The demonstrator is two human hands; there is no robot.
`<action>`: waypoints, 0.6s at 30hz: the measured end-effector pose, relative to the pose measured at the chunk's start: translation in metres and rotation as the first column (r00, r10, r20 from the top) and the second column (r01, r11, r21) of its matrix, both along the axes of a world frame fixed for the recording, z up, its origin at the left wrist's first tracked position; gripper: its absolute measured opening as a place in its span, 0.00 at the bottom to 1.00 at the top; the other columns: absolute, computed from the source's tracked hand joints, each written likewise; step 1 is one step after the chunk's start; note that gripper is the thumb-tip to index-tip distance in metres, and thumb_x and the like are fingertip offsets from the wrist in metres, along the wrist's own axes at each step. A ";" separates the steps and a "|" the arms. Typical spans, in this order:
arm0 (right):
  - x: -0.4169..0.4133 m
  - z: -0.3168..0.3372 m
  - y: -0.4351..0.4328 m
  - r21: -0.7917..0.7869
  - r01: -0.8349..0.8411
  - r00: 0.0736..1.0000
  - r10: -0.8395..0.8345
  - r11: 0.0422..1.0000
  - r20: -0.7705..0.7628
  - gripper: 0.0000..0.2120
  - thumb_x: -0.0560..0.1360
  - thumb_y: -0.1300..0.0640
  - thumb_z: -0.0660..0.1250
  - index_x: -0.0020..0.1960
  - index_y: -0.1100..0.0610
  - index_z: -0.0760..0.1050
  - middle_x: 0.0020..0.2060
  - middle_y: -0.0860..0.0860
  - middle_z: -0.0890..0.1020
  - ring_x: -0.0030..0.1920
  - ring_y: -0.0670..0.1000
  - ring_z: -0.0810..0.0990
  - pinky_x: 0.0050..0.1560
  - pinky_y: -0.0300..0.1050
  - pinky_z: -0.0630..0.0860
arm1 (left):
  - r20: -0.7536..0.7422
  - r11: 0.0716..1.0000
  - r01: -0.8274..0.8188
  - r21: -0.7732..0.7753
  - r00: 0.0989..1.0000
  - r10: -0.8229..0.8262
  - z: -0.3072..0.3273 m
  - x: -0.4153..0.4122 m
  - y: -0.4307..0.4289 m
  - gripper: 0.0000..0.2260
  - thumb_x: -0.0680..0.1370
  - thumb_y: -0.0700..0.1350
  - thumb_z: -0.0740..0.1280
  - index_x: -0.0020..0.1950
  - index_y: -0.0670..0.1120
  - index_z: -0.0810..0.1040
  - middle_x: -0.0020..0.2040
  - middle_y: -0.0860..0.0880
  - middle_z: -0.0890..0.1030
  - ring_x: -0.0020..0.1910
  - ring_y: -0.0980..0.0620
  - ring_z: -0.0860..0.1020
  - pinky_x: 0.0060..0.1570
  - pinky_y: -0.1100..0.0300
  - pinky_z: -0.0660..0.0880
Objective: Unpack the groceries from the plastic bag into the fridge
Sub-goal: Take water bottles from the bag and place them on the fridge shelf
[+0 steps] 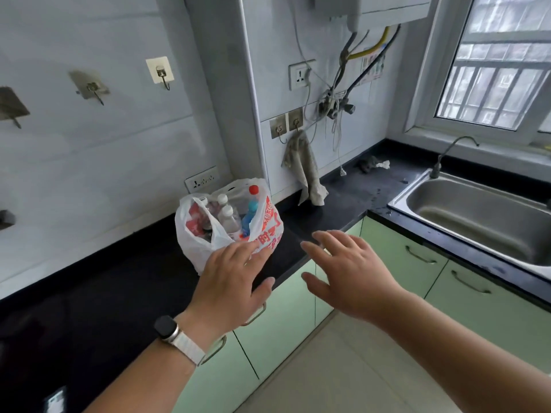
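Observation:
A white plastic bag [268, 231] with red print stands open on the black countertop [104, 293] near the wall. Several drink bottles [229, 217] stick up inside it, one with a red cap and one blue. My left hand [232, 281], with a watch on the wrist, reaches out with straight fingers just in front of the bag's near side; its fingertips overlap the bag's lower edge. My right hand [348, 269] hovers open to the right of the bag, above the counter's front edge, holding nothing. No fridge is in view.
A steel sink [477, 216] with a tap sits in the counter at the right, under a window. A cloth [304, 168] hangs from a wall hook behind the bag. Green cabinet doors [396, 263] run below the counter. Hooks and sockets line the tiled wall.

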State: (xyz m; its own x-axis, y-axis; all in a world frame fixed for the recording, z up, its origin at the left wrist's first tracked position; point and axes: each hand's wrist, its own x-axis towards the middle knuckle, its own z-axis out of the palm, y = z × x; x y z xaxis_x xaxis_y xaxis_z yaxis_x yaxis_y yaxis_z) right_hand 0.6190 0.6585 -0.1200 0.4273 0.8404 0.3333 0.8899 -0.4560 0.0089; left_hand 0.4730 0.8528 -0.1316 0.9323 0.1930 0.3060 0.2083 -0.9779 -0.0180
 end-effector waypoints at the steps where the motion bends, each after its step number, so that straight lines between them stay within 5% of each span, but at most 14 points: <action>1: 0.006 0.000 0.002 0.009 -0.013 1.000 0.013 1.000 -0.007 0.26 0.75 0.37 0.55 0.66 0.49 0.74 0.61 0.50 0.79 0.62 0.54 0.78 0.59 0.52 0.76 | -0.003 1.000 -0.012 -0.001 1.000 0.012 0.002 0.004 0.001 0.23 0.79 0.59 0.59 0.70 0.49 0.74 0.66 0.48 0.77 0.66 0.46 0.74 0.63 0.46 0.73; 18: 0.096 -0.020 0.079 -0.027 -0.121 0.988 0.117 0.992 -0.100 0.25 0.76 0.37 0.55 0.67 0.49 0.72 0.61 0.49 0.78 0.62 0.55 0.77 0.60 0.54 0.75 | -0.064 0.992 -0.123 0.029 0.990 0.124 -0.009 0.095 0.081 0.23 0.78 0.60 0.56 0.67 0.48 0.74 0.63 0.45 0.79 0.63 0.44 0.76 0.62 0.44 0.75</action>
